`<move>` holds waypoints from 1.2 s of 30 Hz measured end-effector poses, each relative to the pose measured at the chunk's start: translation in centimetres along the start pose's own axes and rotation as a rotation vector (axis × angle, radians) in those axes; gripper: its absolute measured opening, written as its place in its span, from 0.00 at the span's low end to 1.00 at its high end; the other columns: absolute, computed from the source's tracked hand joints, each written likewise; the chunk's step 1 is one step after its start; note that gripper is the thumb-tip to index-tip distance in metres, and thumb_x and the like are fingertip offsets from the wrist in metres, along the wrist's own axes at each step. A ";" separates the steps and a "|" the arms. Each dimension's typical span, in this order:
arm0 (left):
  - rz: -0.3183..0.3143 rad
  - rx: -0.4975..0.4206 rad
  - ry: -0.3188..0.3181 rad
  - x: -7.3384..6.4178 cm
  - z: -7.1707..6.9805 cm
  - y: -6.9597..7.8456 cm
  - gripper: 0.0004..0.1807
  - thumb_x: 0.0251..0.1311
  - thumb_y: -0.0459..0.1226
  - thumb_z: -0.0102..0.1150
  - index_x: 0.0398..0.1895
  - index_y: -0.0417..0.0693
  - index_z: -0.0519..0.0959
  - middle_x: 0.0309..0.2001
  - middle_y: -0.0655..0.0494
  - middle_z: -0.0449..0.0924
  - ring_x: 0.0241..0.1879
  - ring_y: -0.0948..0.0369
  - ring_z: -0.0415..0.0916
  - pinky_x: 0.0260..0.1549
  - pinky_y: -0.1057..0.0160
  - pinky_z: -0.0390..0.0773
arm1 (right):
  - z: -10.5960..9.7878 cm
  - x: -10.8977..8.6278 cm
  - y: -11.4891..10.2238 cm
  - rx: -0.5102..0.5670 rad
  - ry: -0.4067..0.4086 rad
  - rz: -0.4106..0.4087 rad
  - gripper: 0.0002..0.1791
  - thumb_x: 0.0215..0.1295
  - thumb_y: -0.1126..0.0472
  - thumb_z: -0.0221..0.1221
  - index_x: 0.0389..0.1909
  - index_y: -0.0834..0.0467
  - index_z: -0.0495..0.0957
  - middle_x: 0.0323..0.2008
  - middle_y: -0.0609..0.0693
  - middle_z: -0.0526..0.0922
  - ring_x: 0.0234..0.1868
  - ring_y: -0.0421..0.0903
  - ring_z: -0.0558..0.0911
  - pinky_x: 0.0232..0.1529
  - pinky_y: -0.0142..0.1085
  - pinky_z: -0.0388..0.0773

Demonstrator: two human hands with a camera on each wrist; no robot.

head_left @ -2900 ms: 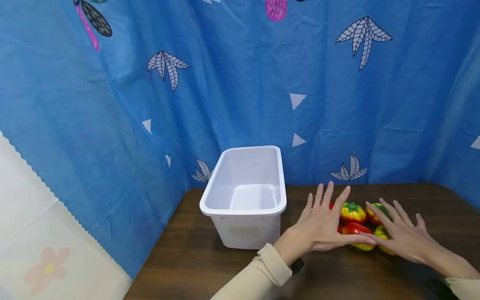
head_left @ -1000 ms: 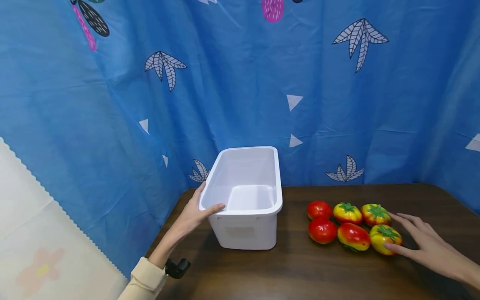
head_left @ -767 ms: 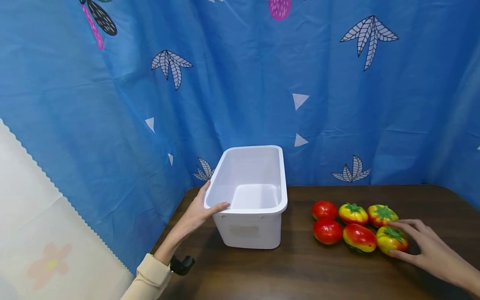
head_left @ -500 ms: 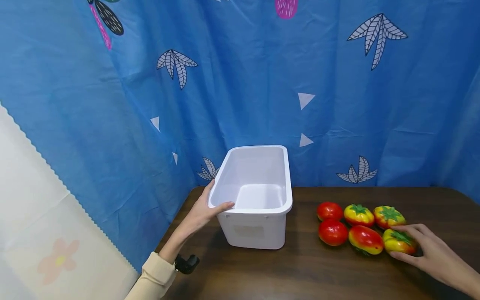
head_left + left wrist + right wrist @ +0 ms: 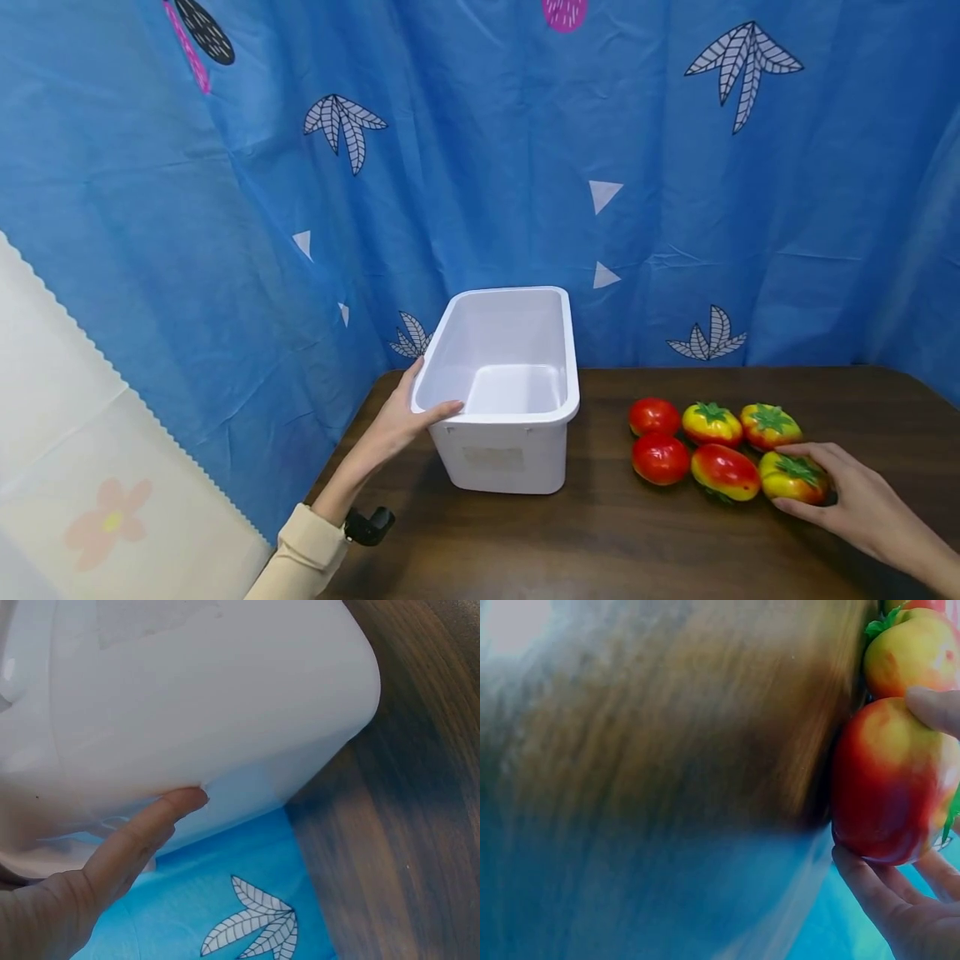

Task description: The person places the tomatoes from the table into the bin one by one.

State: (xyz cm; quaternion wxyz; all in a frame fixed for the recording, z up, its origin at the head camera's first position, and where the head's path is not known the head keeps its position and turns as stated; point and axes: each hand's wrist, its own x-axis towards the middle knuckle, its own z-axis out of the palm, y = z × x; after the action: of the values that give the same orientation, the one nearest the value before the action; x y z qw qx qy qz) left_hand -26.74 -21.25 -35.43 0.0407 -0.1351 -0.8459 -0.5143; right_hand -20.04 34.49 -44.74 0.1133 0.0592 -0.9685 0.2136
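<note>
A white plastic bin (image 5: 495, 475) stands on the table, nothing inside it. My left hand (image 5: 393, 423) grips its near left corner, thumb over the front rim and fingers along the left side. One finger (image 5: 146, 829) lies along the bin's outer wall in the left wrist view. At the right, my right hand (image 5: 862, 498) holds a yellow-and-red toy fruit with a green leafy top (image 5: 787, 479) between thumb and fingertips. Seen from the right wrist, that fruit (image 5: 889, 780) is redder low down, with the thumb on one side and fingers on the other.
Beside the held fruit sit two more leafy-topped yellow-and-red fruits (image 5: 711, 425), a red-and-yellow one (image 5: 724, 472) lying on its side, and two red ones (image 5: 660, 459). A blue patterned curtain (image 5: 480, 167) hangs behind the dark wooden table (image 5: 570, 550).
Both hands were spread over the fruits at first. The left hand has since gone to the bin's corner, and the right has closed in on the front right fruit. The view shifted slightly.
</note>
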 end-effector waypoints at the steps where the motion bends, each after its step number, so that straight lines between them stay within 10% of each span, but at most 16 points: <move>1: 0.000 -0.002 0.001 0.0 0.0 0.0 0.61 0.58 0.56 0.74 0.85 0.51 0.46 0.78 0.41 0.59 0.68 0.41 0.70 0.62 0.38 0.76 | 0.0 0.0 0.0 -0.003 0.002 -0.001 0.39 0.54 0.50 0.80 0.58 0.70 0.76 0.52 0.75 0.74 0.49 0.78 0.76 0.40 0.70 0.77; 21: 0.005 -0.021 -0.004 -0.3 0.1 -0.2 0.61 0.58 0.57 0.74 0.85 0.53 0.46 0.77 0.41 0.61 0.67 0.40 0.71 0.60 0.38 0.78 | -0.3 -0.3 0.1 -0.007 -0.005 0.017 0.39 0.47 0.53 0.82 0.56 0.71 0.79 0.49 0.74 0.75 0.44 0.75 0.78 0.35 0.63 0.79; 28: 0.010 -0.009 -0.004 -0.1 -0.2 0.1 0.62 0.57 0.57 0.75 0.85 0.54 0.46 0.77 0.40 0.61 0.66 0.39 0.71 0.59 0.37 0.79 | -2.7 0.1 -2.1 0.027 0.139 -0.018 0.37 0.45 0.60 0.83 0.54 0.71 0.79 0.47 0.71 0.75 0.41 0.71 0.79 0.32 0.60 0.83; 36: -0.009 -0.003 0.004 -0.2 0.1 0.0 0.64 0.54 0.60 0.76 0.85 0.54 0.46 0.76 0.41 0.63 0.65 0.41 0.73 0.59 0.38 0.80 | -3.9 1.9 -7.2 0.296 0.160 -0.095 0.36 0.57 0.56 0.79 0.65 0.60 0.77 0.58 0.62 0.75 0.46 0.24 0.72 0.37 0.13 0.72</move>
State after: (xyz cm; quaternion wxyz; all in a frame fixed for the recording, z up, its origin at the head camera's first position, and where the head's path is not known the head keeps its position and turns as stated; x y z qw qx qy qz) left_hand -26.49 -21.21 -35.47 0.0399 -0.1300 -0.8457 -0.5160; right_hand -19.98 29.53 -37.89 0.1900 0.1036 -0.9105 0.3524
